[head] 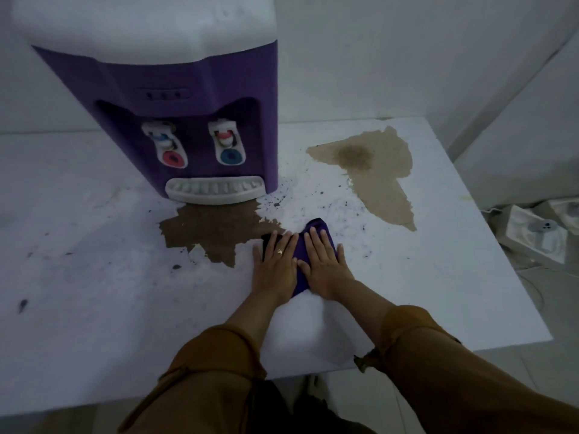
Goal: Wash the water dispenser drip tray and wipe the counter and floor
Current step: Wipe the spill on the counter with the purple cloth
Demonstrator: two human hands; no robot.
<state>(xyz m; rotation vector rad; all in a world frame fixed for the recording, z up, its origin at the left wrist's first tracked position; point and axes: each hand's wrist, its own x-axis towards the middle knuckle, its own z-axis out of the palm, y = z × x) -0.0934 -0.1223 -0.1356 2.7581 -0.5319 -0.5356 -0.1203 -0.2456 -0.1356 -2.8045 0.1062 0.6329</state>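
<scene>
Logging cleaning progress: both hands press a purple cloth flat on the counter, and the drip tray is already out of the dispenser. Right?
No: the head view shows the drip tray seated in the dispenser. The left hand and right hand do press the purple cloth flat on the counter.

Single head-worn wide-angle view, looking forward and steeply down from the near edge of the bench (438,277). Close range: both forearms enter from the bottom; the dispenser (188,120) fills the upper left.
</scene>
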